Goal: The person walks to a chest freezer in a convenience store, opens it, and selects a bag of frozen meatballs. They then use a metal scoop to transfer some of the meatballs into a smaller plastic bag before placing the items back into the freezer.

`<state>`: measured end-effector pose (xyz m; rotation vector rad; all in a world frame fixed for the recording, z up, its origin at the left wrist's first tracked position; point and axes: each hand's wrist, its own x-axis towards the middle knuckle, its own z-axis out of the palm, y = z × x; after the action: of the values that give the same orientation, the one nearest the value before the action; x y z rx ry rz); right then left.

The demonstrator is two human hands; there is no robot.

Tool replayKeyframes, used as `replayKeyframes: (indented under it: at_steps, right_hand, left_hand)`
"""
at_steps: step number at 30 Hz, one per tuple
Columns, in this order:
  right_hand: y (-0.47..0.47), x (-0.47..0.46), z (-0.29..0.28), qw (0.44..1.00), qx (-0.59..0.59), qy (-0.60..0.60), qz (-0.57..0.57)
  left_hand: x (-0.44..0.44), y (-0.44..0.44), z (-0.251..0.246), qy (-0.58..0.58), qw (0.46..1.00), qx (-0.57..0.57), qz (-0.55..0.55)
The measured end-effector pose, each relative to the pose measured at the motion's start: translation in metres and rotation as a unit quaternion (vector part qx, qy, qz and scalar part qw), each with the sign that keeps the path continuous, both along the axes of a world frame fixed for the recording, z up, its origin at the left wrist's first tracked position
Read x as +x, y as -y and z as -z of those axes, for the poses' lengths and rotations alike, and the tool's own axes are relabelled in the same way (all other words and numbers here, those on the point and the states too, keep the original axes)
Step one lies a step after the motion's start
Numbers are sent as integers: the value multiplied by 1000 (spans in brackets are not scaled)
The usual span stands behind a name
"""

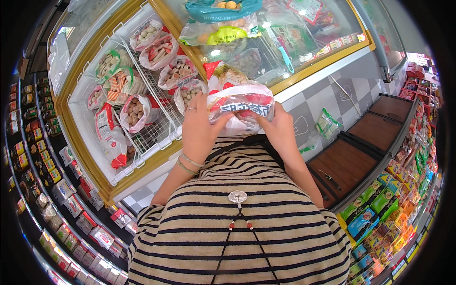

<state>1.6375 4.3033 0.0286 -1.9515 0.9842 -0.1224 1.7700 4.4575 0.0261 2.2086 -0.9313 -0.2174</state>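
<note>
Both my hands grip a white plastic bag (245,98) with red and blue printing, close in front of my body. My left hand (201,126) has the bag's left side, thumb over its near edge. On the right side, my right hand (276,123) holds it with the thumb pressed inward. Beyond this bag, a red-cornered bag of pale food pieces (228,75) lies at the freezer's edge. Left of my hands, the open part of a chest freezer holds wire baskets (151,89) with opened bags of frozen food, among them a bag of brown balls (135,110).
On the freezer's glass lid (302,39) lie more food bags, a blue-handled knife (285,58) and price tags. Packed shelves (39,156) curve along the left. To the right are brown panels (351,153), snack packets (377,206) and a green-white packet (326,123) on the tiled floor.
</note>
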Motion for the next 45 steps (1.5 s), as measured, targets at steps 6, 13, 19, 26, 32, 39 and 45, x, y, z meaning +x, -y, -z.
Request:
replayKeyframes:
  at_steps: [6, 13, 19, 26, 32, 39, 45]
  right_hand:
    - [15, 3, 19, 853, 411, 260, 190]
    - [50, 14, 46, 784, 466, 301, 281]
    - [63, 27, 46, 851, 352, 272, 279]
    - [33, 42, 15, 969, -119, 198, -92]
    - [4, 45, -15, 916, -344, 109, -176]
    - [13, 57, -8, 985, -159, 57, -49]
    - [50, 72, 44, 925, 367, 76, 65]
  left_hand:
    - [22, 18, -13, -70, 994, 84, 26]
    - [27, 30, 29, -646, 676, -341, -95]
    - [39, 14, 20, -777, 528, -335, -77]
    - [36, 12, 67, -453, 866, -206, -46]
    - [13, 19, 24, -207, 953, -160, -155]
    - [22, 24, 0, -50, 993, -106, -13]
    - [45, 40, 62, -518, 832, -190, 53]
